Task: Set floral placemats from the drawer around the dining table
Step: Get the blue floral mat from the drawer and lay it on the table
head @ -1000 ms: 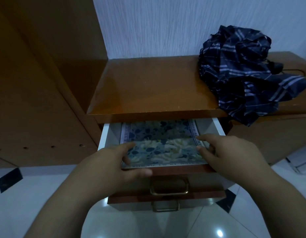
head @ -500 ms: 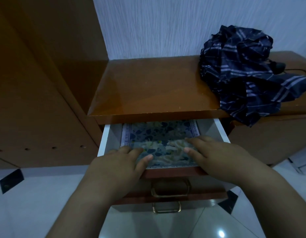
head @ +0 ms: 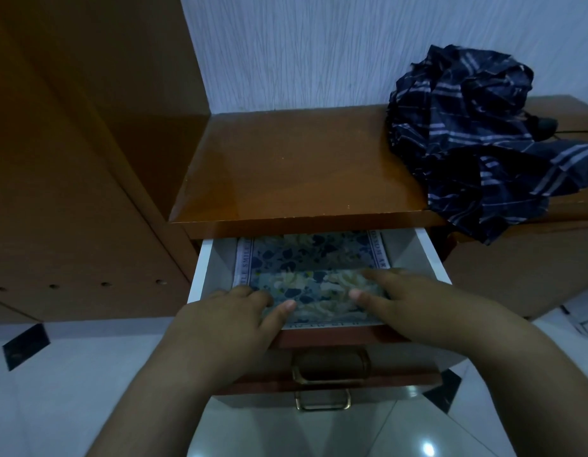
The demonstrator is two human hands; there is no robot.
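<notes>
Two hands: both reach into the open top drawer (head: pixel 205 262) of a wooden cabinet (head: pixel 299 166).
Left hand (head: pixel 230 321): lies over the drawer's front-left corner, fingers stretched forward and only slightly bent, thumb tip pressed onto the floral placemats (head: pixel 312 255); whether any finger has got under an edge cannot be told.
Right hand (head: pixel 408 301): lies over the front-right part of the drawer, fingers flat and spread on the top mat, thumb pointing inward toward the left thumb; no pinch is visible.
Placemats: a stack lying flat on the drawer floor, blue and cream flower print with a pale lettered border; the near portion under the hands looks lighter and slightly raised against the layer behind it.
Drawer: white inside walls, reddish-brown front edge just below the hands, pulled out from under the cabinet top.
Handles: a brass pull (head: pixel 330 366) on the drawer front, a second brass pull (head: pixel 322 400) lower down.
Cabinet top: a crumpled dark blue striped cloth (head: pixel 477 136) sits at its right edge, hanging over the front edge.
Floor: glossy pale tiles (head: pixel 71 390) beneath.
</notes>
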